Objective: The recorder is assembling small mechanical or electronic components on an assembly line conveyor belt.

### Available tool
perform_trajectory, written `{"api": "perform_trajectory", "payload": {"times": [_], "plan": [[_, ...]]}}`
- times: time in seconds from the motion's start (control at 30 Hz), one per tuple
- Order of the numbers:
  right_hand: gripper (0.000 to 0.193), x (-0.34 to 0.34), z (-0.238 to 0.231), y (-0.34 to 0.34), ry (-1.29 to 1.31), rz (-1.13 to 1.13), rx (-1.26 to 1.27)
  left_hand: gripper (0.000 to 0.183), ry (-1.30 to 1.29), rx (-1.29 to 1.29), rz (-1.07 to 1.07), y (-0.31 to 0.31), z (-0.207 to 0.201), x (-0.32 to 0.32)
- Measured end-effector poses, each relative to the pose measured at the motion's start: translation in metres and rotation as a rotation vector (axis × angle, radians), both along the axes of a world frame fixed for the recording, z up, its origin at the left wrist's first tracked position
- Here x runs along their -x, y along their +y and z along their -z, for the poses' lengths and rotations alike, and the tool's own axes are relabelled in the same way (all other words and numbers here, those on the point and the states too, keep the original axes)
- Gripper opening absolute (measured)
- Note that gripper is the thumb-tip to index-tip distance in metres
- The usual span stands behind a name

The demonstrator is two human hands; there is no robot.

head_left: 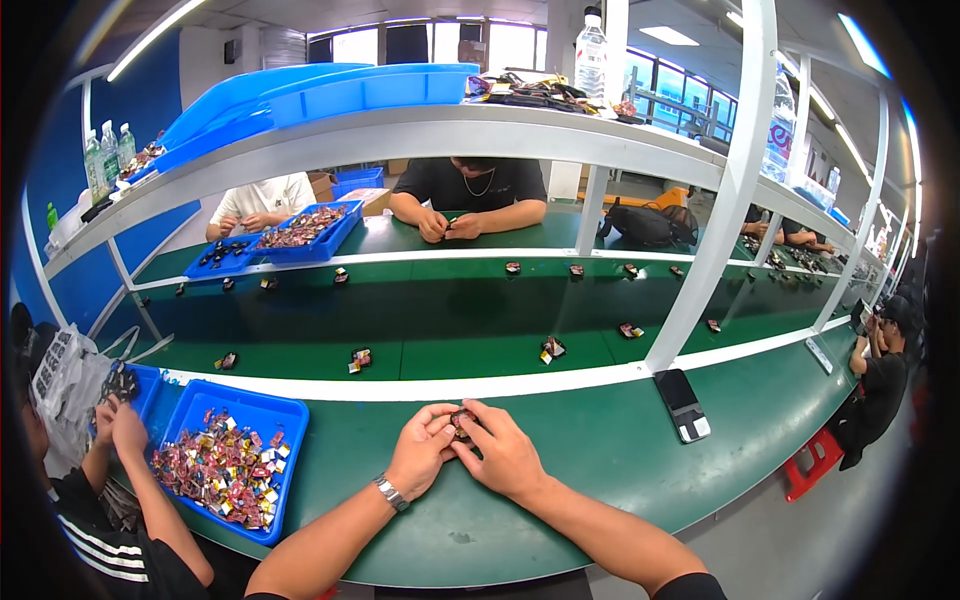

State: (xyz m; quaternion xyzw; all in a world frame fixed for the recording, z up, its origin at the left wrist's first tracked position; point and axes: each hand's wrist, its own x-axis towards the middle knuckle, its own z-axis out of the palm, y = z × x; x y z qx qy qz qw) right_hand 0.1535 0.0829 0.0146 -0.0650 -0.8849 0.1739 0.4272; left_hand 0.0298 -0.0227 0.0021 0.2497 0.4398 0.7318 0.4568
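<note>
Above the green tabletop (380, 540), my left hand (422, 455) and my right hand (508, 458) meet around a small dark part with reddish bits (462, 424). Fingers of both hands close on it from either side and hide most of it, so its exact kind cannot be made out. A metal watch is on my left wrist. To the left of my left forearm stands a blue tray (302, 425) heaped with small red, white and yellow pieces (225, 470).
Beyond a white rail (480, 386), several small assemblies (552, 349) lie spaced along a dark green belt (440, 310). A phone (682, 404) lies to the right by a post (715, 200). Co-workers sit at left and across; an overhead shelf (400, 122) holds blue bins and bottles.
</note>
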Motion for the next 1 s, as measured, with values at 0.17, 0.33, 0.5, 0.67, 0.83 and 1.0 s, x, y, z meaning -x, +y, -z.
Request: {"api": "perform_trajectory", "payload": {"times": [0.17, 0.33, 0.5, 0.67, 0.83, 1.0], "plan": [[0.031, 0.033, 0.005, 0.039, 0.019, 0.017, -0.025, 0.041, -0.045, -0.057, -0.045, 0.003, -0.008, 0.005], [0.031, 0.085, 0.020, 0.128, -0.066, 0.240, 0.105, 0.044, 0.089, -0.027, -0.063, 0.004, -0.006, 0.017], [0.034, 0.089, 0.026, 0.130, -0.089, 0.306, 0.101, 0.035, 0.169, 0.003, -0.048, -0.002, -0.002, 0.018], [0.033, 0.010, 0.018, 0.181, 0.081, 0.469, 0.027, 0.030, 0.197, 0.030, -0.023, -0.004, -0.006, 0.019], [0.055, -0.053, 0.024, 0.218, -0.102, 0.480, 0.523, 0.027, 0.278, 0.051, -0.003, 0.001, -0.009, 0.016], [0.064, -0.032, 0.030, 0.224, -0.266, 0.576, 0.348, 0.023, 0.306, 0.087, 0.021, 0.003, -0.010, 0.012]]}}
